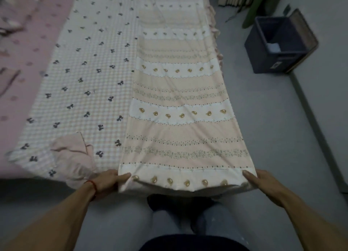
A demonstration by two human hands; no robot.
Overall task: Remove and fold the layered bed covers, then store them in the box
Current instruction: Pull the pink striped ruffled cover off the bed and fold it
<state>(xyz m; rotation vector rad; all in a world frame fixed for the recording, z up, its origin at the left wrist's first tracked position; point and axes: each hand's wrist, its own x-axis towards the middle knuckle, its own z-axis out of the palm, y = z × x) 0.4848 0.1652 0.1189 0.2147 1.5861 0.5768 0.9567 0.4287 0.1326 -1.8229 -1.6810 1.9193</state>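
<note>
Bed covers lie in layers across the bed [11, 173]: a peach striped cover with bear prints [180, 122] runs as a long folded strip from 12 o'clock down to 6 o'clock, resting on a checked cover with dark bows [88, 85], which in turn lies over a pink cover [24, 49] at 10 o'clock. Both hands grip the near end of the striped cover, one at each corner. The left hand [109, 183] curls round the corner at 7 o'clock, thumb on top of the cloth; a red string sits on its wrist. The right hand [258, 181] pinches the corner at 5 o'clock, thumb on top. The near edge sags slightly between them. A dark box [263, 57] stands open on the grey floor [263, 137] at 2 o'clock, well apart from the bed, with something pale inside it.
</note>
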